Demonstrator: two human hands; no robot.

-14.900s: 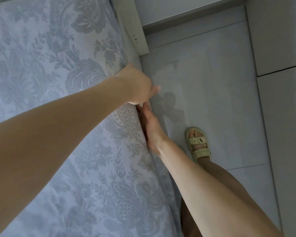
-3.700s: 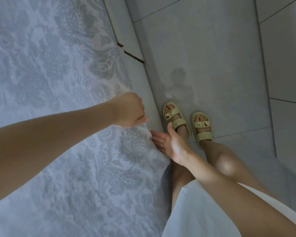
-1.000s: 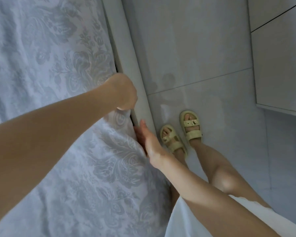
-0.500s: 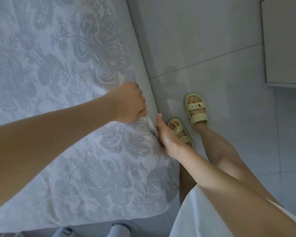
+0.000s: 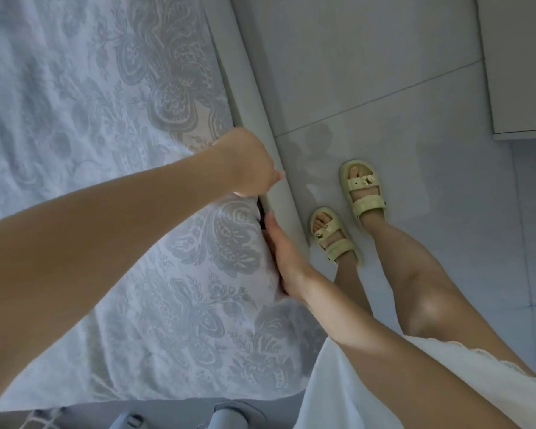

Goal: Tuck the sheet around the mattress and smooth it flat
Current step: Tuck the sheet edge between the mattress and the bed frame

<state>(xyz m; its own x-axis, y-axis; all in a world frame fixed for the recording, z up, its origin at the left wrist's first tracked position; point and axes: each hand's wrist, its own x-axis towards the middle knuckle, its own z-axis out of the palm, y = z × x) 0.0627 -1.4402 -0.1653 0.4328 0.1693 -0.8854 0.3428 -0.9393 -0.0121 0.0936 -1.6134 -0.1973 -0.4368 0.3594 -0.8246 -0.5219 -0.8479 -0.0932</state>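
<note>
A pale sheet [image 5: 90, 125] with a grey floral pattern covers the mattress and fills the left of the view. My left hand [image 5: 248, 164] sits at the mattress's right edge, fingers curled around a fold of the sheet. Just below it, my right hand [image 5: 283, 252] has straight fingers pushed down into the dark gap between the mattress side and the pale bed frame rail [image 5: 260, 113]; its fingertips are hidden in the gap.
Grey tiled floor [image 5: 369, 57] lies right of the bed, with my feet in yellow sandals [image 5: 362, 190] close to the rail. A white cabinet [image 5: 520, 66] stands at the upper right. The mattress's near end shows at the bottom.
My left hand has shifted slightly along the edge, still holding the sheet. My right hand has slid further down into the gap beside the mattress. The view has shifted a little.
</note>
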